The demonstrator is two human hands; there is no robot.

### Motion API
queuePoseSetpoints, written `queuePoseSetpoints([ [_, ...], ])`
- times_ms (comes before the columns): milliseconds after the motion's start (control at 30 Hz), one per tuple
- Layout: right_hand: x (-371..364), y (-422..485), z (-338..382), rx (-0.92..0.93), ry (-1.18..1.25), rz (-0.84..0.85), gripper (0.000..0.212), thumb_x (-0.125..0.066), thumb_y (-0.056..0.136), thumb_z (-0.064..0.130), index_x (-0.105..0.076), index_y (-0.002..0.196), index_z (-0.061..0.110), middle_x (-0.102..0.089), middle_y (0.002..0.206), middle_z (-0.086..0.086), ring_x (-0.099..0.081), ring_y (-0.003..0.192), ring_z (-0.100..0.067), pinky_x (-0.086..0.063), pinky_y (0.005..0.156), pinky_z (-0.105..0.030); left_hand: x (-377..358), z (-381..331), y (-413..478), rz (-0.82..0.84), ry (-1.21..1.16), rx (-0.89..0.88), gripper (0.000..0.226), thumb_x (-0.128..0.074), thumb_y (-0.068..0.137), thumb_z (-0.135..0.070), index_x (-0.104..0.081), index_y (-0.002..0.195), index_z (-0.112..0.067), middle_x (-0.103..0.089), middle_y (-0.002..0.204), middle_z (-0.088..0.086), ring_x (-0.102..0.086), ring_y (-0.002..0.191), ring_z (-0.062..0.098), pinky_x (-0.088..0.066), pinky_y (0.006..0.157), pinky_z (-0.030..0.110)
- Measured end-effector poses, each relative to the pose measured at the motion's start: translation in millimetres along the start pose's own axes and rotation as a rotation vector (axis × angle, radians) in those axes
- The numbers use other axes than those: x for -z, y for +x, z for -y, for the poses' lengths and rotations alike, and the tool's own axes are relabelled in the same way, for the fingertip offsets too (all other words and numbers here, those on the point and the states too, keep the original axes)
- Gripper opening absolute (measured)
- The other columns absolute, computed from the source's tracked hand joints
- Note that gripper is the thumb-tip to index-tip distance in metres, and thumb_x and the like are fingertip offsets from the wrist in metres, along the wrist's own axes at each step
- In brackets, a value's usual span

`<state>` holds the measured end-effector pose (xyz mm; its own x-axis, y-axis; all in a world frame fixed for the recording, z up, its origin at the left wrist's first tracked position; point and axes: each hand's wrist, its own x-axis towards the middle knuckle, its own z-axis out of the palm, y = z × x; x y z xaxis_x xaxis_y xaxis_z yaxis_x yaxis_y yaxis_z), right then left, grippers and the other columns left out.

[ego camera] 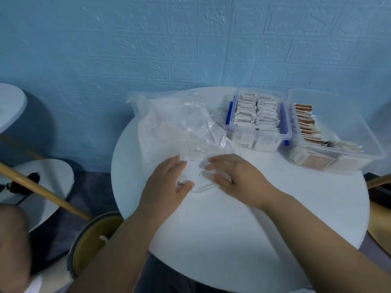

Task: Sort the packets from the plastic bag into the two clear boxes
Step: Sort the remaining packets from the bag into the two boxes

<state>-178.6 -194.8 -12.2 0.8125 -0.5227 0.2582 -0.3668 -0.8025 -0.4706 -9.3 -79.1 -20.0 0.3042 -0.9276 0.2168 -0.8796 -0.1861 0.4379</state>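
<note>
Under both palms, on the round table, lay the slack nearest end of the plastic bag. The left hand pressed flat on it, fingers fairly straight. The right hand lay just beside it, fingers stretched toward the left one. Neither looked curled round anything, though blur at the fingertips meant a thin pinch of film could not be ruled out.

Away from the hands the bag ran crumpled and cloudy toward the wall, and I could not tell how many packets it held. Beyond the right hand and off to its outer side stood the blue-clipped box, crammed with white packets. Touching it further out was the bigger box, with brown packets standing on edge.

My guess was that the person was feeling through the film for whatever was left. To do that well, one hand should pin the bag while the other sweeps outward from it. The creases need checking, since flat packets could hide in a fold. Film on a smooth tabletop slides easily, so a light, even press would serve better than a shove. Anything found should be judged by colour before it goes toward a box.
</note>
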Motion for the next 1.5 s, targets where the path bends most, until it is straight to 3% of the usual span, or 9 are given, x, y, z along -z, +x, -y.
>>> queuePoseSetpoints([
  [133,-10.7,16.4,-2.2,-0.038,-0.149,0.129,0.050,-0.043,0.090,0.054,-0.054,0.129,0.024,-0.041,0.145,0.004,-0.047,0.116,-0.023,-0.033,0.103,-0.029,-3.5,6.2,11.4,0.130,0.146,-0.020,0.074,-0.035,0.089,-0.060,-0.017,0.148,-0.018,-0.007,0.157,-0.005,-0.005,0.143,0.008,-0.005,0.110,0.017],
  [200,-14.7,21.6,-1.8,-0.015,-0.247,0.175,0.073,-0.016,0.083,0.066,-0.045,0.136,0.025,-0.032,0.150,0.009,-0.044,0.110,-0.022,-0.034,0.101,-0.029,-3.9,5.6,8.6,0.156,0.198,-0.051,0.084,-0.016,0.081,-0.063,-0.029,0.144,-0.010,-0.020,0.154,0.004,-0.019,0.142,0.016,-0.011,0.110,0.021],
  [300,-15.0,27.0,2.1,-0.014,-0.388,0.229,0.086,0.000,0.078,0.074,-0.029,0.145,0.027,-0.017,0.154,0.016,-0.032,0.101,-0.017,-0.032,0.100,-0.027,-6.4,12.3,3.7,0.115,0.215,-0.172,0.063,-0.033,0.086,-0.048,-0.061,0.119,-0.003,-0.058,0.128,0.011,-0.055,0.118,0.027,-0.044,0.095,0.039],
  [500,-19.0,17.0,-6.6,0.120,-0.340,0.051,0.063,-0.017,0.093,0.056,-0.059,0.124,0.022,-0.051,0.136,0.013,-0.046,0.082,-0.020,-0.051,0.073,-0.031,7.0,14.7,5.8,0.011,-0.050,-0.164,0.052,-0.042,0.081,-0.046,-0.065,0.115,-0.013,-0.065,0.112,0.000,-0.048,0.103,0.006,-0.032,0.089,0.010],
  [600,-19.8,7.0,-15.9,0.142,-0.174,0.021,0.043,-0.037,0.093,0.047,-0.067,0.112,0.024,-0.059,0.126,0.015,-0.055,0.090,-0.022,-0.049,0.082,-0.036,4.8,12.2,9.5,-0.017,-0.034,-0.073,0.056,-0.052,0.083,-0.049,-0.055,0.128,-0.016,-0.051,0.134,-0.001,-0.042,0.124,0.012,-0.022,0.099,0.013],
  [733,-12.4,0.3,-8.9,-0.077,0.199,-0.128,0.019,-0.062,0.085,0.035,-0.073,0.096,0.024,-0.068,0.101,0.017,-0.054,0.094,-0.009,-0.040,0.085,-0.014,-2.0,8.1,12.2,0.066,0.090,-0.060,0.064,-0.050,0.089,-0.053,-0.032,0.143,-0.023,-0.023,0.153,-0.007,-0.013,0.141,0.007,-0.006,0.104,0.011],
  [1033,-3.1,9.5,-1.5,-0.158,0.059,0.057,0.049,-0.070,0.082,0.026,-0.055,0.129,0.019,-0.051,0.135,0.006,-0.041,0.120,-0.011,-0.019,0.096,-0.008,10.6,-1.4,17.7,0.155,-0.202,0.108,0.063,-0.078,0.071,-0.032,-0.051,0.129,-0.028,-0.052,0.116,-0.009,-0.047,0.111,0.011,-0.037,0.095,0.023],
  [1233,-1.5,8.1,-1.8,-0.212,0.136,0.050,0.056,-0.074,0.077,0.025,-0.053,0.128,0.025,-0.048,0.110,0.008,-0.039,0.103,-0.006,-0.025,0.086,-0.007,20.2,-7.2,30.4,0.292,-0.219,0.194,0.057,-0.082,0.065,-0.030,-0.055,0.116,-0.029,-0.048,0.108,-0.008,-0.046,0.085,0.002,-0.033,0.064,0.003],
  [1500,5.9,-0.9,2.0,-0.302,0.391,-0.019,0.032,-0.067,0.083,0.010,-0.059,0.110,0.027,-0.057,0.082,0.025,-0.052,0.069,0.008,-0.038,0.066,-0.005,25.2,-6.1,14.5,0.181,-0.503,0.229,0.035,-0.078,0.070,-0.020,-0.055,0.093,-0.033,-0.058,0.089,-0.016,-0.054,0.064,-0.001,-0.043,0.055,0.013],
])
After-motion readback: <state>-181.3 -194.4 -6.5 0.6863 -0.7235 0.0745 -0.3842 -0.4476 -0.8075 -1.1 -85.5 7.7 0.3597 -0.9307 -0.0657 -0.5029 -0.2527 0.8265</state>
